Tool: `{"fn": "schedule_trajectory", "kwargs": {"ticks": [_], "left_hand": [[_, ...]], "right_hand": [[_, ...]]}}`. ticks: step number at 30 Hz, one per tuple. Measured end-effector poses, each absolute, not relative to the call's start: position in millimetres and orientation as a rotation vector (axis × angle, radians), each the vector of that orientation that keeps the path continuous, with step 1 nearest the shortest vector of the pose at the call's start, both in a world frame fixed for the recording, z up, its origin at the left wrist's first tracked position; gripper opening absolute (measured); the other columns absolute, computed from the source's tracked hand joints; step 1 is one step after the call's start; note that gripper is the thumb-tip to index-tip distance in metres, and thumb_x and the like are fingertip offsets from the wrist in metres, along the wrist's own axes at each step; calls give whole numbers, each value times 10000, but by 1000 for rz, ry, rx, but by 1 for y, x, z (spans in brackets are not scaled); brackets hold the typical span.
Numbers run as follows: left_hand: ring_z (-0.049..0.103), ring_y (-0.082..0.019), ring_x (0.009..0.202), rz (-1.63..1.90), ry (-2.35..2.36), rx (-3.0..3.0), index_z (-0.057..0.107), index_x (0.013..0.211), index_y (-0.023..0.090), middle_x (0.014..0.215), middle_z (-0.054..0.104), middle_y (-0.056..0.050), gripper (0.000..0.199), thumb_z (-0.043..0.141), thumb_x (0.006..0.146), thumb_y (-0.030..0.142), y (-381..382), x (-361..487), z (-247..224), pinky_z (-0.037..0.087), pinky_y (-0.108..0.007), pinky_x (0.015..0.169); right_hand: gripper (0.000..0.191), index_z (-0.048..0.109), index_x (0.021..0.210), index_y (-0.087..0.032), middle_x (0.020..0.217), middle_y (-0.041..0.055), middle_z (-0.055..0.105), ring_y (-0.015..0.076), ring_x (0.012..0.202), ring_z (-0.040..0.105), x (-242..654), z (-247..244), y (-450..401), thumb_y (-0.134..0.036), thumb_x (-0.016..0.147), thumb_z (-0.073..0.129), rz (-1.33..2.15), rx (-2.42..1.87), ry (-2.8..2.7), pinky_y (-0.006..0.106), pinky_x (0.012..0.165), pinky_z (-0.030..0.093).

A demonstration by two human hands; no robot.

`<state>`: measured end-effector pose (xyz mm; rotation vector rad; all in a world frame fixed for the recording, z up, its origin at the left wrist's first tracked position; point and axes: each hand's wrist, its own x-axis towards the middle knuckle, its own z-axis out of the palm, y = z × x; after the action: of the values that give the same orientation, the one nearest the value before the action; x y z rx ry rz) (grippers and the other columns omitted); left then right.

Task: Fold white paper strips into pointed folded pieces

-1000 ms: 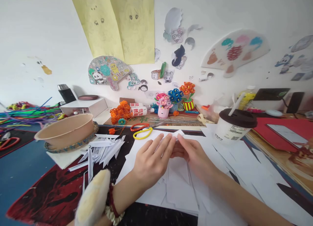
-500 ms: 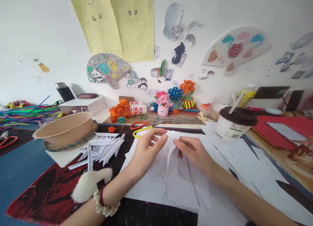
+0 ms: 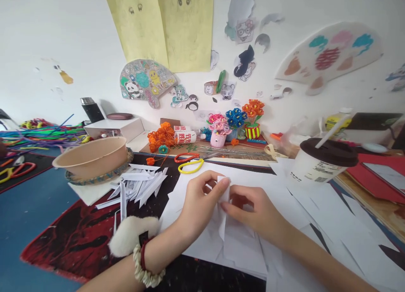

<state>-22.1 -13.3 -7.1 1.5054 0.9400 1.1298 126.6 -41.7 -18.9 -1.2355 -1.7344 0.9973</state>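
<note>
A narrow strip of white paper (image 3: 223, 195) stands upright between my two hands, above a spread of white sheets (image 3: 240, 245). My left hand (image 3: 204, 199) pinches its upper end between thumb and curled fingers. Lower down, my right hand (image 3: 249, 203) grips the same strip, thumb against the fingers. A cream scrunchie and a dark red band circle my left wrist, with a fluffy white piece (image 3: 134, 235) beside it. Left of the sheets lies a pile of folded paper strips (image 3: 142, 182). Scissors with red and yellow handles (image 3: 190, 166) lie just beyond my left hand.
A beige basin (image 3: 91, 161) stands at the left, near a pile of colourful pipe cleaners (image 3: 41, 136). A lidded paper cup (image 3: 322, 161) with a straw stands at the right. Small pots of pipe-cleaner flowers (image 3: 218, 134) line the back by the wall.
The view has shifted, so most things sit farther right. My hands have come closer together, and my right thumb has moved down along the paper strip.
</note>
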Motion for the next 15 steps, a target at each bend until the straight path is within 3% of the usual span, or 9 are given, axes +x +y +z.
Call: {"fn": "schedule_trajectory", "kwargs": {"ticks": [3,8,15], "left_hand": [[515,-129,690,1147,950,1524,613,725,152,716,583,-4,222,615,848,337,-15,-22,-7,399,-241,634],[468,-108,622,1171,984,1610,562,660,155,627,533,23,279,586,874,333,-16,-22,-6,357,-228,590],[411,-107,595,1134,999,1703,546,661,160,610,494,29,305,532,909,337,-18,-22,-6,328,-235,564]], "right_hand": [[316,493,607,-191,562,-41,445,116,546,413,124,-18,-43,-353,871,557,978,-1217,-1742,257,522,340],[259,610,687,-194,599,-28,524,117,549,451,124,-15,-46,-354,883,552,927,-1209,-1663,248,517,384],[126,669,809,-228,729,-22,631,96,530,524,129,-15,-46,-353,817,679,834,-1180,-1428,215,488,464]]}}
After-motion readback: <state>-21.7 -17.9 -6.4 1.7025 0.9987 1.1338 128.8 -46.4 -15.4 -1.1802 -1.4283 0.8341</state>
